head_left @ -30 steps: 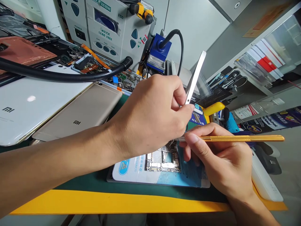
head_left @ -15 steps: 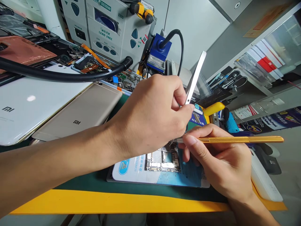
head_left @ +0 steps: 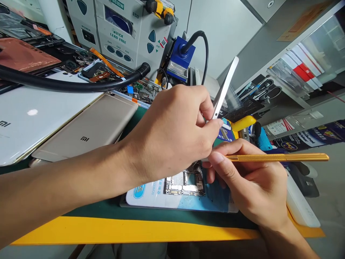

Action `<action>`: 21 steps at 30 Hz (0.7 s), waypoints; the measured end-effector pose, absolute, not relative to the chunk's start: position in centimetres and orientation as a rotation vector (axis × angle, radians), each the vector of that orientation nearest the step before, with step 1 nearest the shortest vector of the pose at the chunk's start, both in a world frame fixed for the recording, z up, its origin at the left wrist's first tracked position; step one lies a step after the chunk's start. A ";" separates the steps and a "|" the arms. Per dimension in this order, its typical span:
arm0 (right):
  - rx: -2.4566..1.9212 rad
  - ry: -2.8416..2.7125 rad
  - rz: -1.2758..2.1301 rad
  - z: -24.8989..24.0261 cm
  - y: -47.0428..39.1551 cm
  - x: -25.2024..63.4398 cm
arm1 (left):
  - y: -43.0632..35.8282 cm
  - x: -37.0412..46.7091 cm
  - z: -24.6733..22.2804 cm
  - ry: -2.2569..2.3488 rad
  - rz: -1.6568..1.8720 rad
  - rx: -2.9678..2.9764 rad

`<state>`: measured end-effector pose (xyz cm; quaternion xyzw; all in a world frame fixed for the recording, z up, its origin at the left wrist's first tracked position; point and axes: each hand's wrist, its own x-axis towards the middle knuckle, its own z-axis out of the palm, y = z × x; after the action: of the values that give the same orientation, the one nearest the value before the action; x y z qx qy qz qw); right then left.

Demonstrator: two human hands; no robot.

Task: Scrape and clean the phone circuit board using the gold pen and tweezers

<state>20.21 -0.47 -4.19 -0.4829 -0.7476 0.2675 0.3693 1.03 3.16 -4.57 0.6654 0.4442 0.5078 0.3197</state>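
In a pinch between thumb and bent fingers, my left hand [head_left: 175, 133] grips silver tweezers [head_left: 224, 90]. Their rear end points up and to the right, while the tips are hidden behind the hand. My right hand [head_left: 250, 180] holds a slim gold-handled craft knife [head_left: 280, 157] like a pen, nearly level; its working end disappears behind my left hand. Below the hands lies a phone circuit board [head_left: 184, 189], partly covered by my left hand. The board rests on a white and blue work pad [head_left: 156, 201].
Two Xiaomi phone backs, one white [head_left: 51, 108] and one gold [head_left: 107, 122], lie at the left. A black hose [head_left: 88, 85] crosses above them from a grey soldering station [head_left: 121, 32]. A yellow-handled tool [head_left: 244, 123] and a mesh tool holder [head_left: 249, 108] stand behind my right hand.
The whole view has shifted slightly left and up. Both hands keep their grips, and the right end of the gold handle sits a little higher.
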 end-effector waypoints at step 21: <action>-1.274 -1.922 0.707 -3.8 -0.4 19.9 | 3.1 1.1 -4.6 1.166 1.347 1.787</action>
<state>19.94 -0.40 -3.75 -0.4935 -0.7445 0.2739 0.3566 1.05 3.15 -4.57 0.6745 0.4402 0.5086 0.3043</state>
